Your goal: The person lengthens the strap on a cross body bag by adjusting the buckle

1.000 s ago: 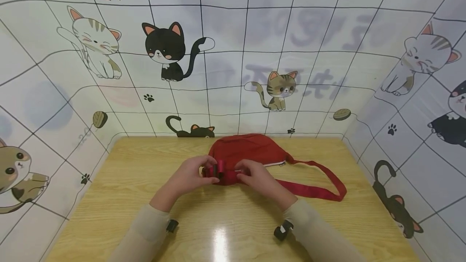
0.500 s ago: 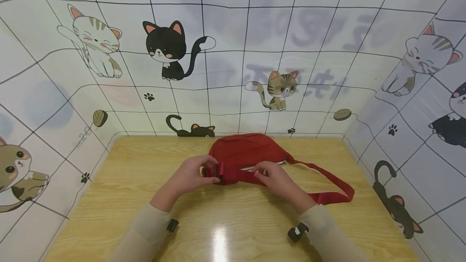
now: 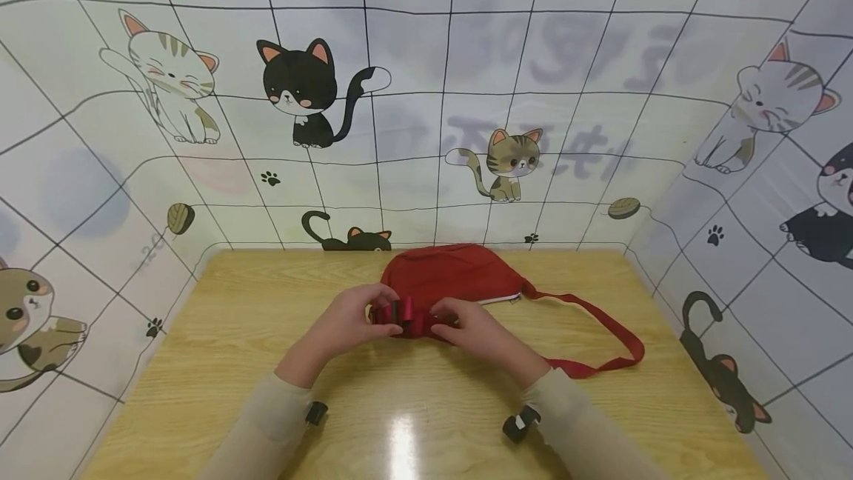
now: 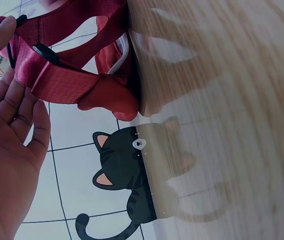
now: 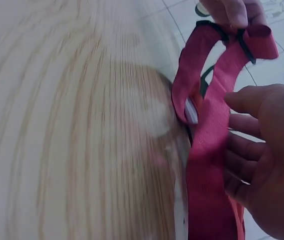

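Observation:
A red waist bag [image 3: 453, 272] lies at the back of the table, its webbing strap [image 3: 609, 328] looping out to the right. At the bag's front left, my left hand [image 3: 349, 321] grips the strap at its black plastic slider [image 4: 45, 53], thumb on one side and fingers on the other. Close by on the right, my right hand [image 3: 469, 324] holds the strap's flat length [image 5: 212, 150]. In the right wrist view the thumb is at the strap's edge and the curled fingers pass partly behind it. A raised fold of strap [image 3: 408, 310] stands between the hands.
The wooden table [image 3: 266, 280] meets a white backdrop [image 3: 413, 117] printed with cartoon cats and grid lines. A white zip [image 3: 501, 299] runs along the bag's lower edge. Small black devices [image 3: 522, 423] are worn at both wrists.
My right hand drew the strap out rightward, then came back left near the slider. The strap between the hands was flat and now bulges. My left hand stays put.

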Available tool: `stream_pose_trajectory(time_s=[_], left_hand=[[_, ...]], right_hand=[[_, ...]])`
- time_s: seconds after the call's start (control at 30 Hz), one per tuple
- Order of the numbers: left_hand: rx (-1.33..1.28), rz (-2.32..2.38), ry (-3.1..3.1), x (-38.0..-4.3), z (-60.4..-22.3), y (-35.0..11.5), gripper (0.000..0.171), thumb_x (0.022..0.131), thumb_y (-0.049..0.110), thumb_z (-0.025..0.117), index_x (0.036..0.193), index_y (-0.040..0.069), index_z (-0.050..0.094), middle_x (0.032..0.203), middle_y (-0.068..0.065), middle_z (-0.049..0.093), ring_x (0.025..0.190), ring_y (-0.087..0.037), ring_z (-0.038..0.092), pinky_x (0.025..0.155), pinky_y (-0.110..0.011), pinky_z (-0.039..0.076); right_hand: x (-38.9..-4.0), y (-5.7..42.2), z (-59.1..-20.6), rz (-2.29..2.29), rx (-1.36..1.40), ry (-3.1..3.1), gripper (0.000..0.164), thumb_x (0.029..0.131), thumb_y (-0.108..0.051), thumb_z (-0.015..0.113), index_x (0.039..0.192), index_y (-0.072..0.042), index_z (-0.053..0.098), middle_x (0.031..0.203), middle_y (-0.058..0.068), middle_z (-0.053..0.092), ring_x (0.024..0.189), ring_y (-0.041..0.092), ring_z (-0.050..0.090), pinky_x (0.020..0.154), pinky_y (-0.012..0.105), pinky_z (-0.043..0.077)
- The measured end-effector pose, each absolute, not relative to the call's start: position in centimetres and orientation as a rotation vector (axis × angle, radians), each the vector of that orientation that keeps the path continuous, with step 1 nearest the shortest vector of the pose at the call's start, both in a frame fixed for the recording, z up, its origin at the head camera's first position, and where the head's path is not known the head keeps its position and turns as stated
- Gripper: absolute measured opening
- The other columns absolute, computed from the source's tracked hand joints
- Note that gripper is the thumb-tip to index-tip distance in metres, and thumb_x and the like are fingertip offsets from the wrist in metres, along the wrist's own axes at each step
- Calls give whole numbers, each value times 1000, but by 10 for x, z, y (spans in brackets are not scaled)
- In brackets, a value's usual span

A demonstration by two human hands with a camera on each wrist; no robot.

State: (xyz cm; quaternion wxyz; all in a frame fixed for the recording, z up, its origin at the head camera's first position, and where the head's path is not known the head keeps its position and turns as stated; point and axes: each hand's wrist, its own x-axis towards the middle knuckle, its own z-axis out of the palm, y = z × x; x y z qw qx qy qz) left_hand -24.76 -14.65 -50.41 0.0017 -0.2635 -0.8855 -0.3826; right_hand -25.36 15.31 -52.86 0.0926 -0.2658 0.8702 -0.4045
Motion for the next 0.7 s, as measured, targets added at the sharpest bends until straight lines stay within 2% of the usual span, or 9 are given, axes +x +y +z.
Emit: stream_pose_trajectory(time_s=[0.17, 0.33, 0.7], left_hand=[[-845, -1212, -2758, -247, -506, -148, 40, 87, 29, 99, 118, 26, 74, 95, 16, 69, 87, -9, 64, 73, -32, 54], [-851, -1213, -2750, -247, -507, -148, 40, 87, 29, 99, 118, 26, 74, 94, 16, 69, 86, -9, 64, 73, -32, 54], [-860, -1197, -2755, -247, -506, -149, 42, 86, 28, 99, 120, 23, 74, 96, 16, 70, 88, -9, 64, 75, -33, 55]], right_hand=[[-252, 139, -526, -1311, -834, 2564, 18, 107, -16, 76, 125, -17, 75, 114, -9, 76, 108, 11, 72, 98, 39, 59], [-250, 133, -524, -1374, -861, 2568, 21, 107, -11, 75, 126, -19, 76, 118, -9, 76, 108, 12, 70, 97, 36, 59], [-251, 158, -526, -1381, -757, 2639, 24, 106, -12, 77, 128, -22, 79, 121, -10, 76, 109, 13, 71, 96, 35, 60]])
